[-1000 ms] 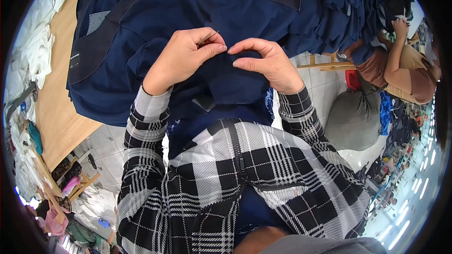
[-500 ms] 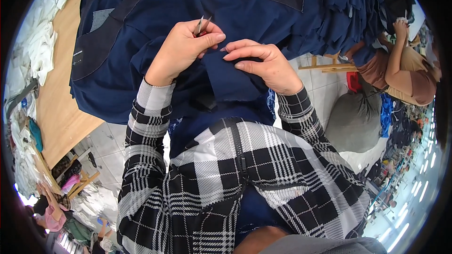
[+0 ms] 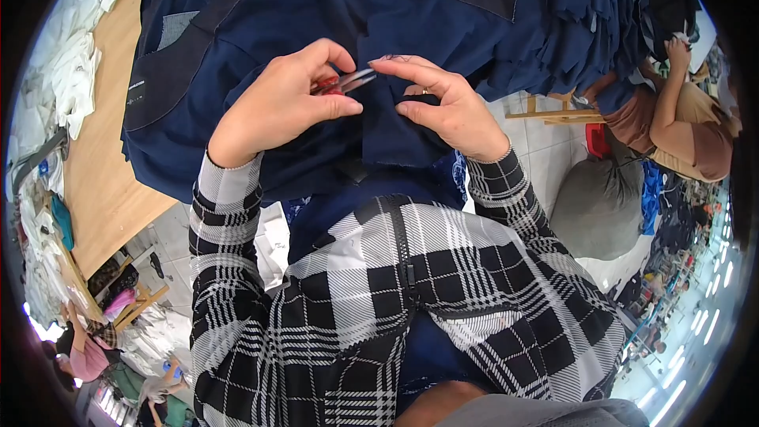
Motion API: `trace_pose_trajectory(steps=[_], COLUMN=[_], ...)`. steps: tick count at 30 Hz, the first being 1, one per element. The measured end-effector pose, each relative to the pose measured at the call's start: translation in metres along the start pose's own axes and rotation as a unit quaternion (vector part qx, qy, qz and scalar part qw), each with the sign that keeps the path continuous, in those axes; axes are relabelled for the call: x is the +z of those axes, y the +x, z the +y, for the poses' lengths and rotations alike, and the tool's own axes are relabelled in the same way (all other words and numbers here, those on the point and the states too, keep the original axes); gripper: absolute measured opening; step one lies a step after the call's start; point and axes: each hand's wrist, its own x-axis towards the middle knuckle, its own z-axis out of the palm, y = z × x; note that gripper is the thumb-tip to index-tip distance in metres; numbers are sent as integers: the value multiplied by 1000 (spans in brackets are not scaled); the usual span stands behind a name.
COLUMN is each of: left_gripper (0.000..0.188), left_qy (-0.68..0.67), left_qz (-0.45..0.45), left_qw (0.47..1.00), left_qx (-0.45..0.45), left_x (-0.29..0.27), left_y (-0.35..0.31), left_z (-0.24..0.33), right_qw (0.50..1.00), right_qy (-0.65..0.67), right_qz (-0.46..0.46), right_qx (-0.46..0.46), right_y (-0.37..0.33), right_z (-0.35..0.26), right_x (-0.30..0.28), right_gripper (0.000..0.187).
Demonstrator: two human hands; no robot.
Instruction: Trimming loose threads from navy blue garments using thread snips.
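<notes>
My left hand (image 3: pixel 277 104) is closed around small thread snips (image 3: pixel 341 84) with red on the handles. Their metal blades point right, and the tips come close to the fingertips of my right hand (image 3: pixel 458 109). Between thumb and fingers my right hand pinches the edge of a navy cloth piece (image 3: pixel 394 136), which hangs down in front of me. A fine dark thread seems to lie over the right fingertips. Under both hands spreads a large navy garment (image 3: pixel 261 47) with a darker band and a small grey patch (image 3: pixel 179 29).
A wooden tabletop (image 3: pixel 111 150) is at left, with white cloth (image 3: pixel 75 83) beyond it. Navy pieces (image 3: pixel 577 24) pile up at the far right. Near a grey sack (image 3: pixel 597 205), a co-worker's arm (image 3: pixel 672 79) handles cloth. Other people are at lower left.
My left hand has moved down and left and turned, so the snips that pointed up now point right toward my right fingertips. My right hand keeps its pinch on the cloth.
</notes>
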Motion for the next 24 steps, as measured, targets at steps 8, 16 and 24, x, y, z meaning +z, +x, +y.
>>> trace_pose_trajectory(steps=[8,16,24], left_gripper=[32,34,33], left_qy=[186,173,200], left_qz=[-32,-34,-25], left_qw=[982,984,978], left_qx=[1,35,50], left_x=[1,-1,3], left_y=[8,11,12], left_z=[7,3,0], right_qw=[999,999,996], right_qy=[-41,-39,-72], right_qz=[-17,-26,-40], right_qx=[-20,1,-19], right_y=[2,3,7], right_z=[1,3,5], right_x=[2,1,1], right_gripper=[50,50,52])
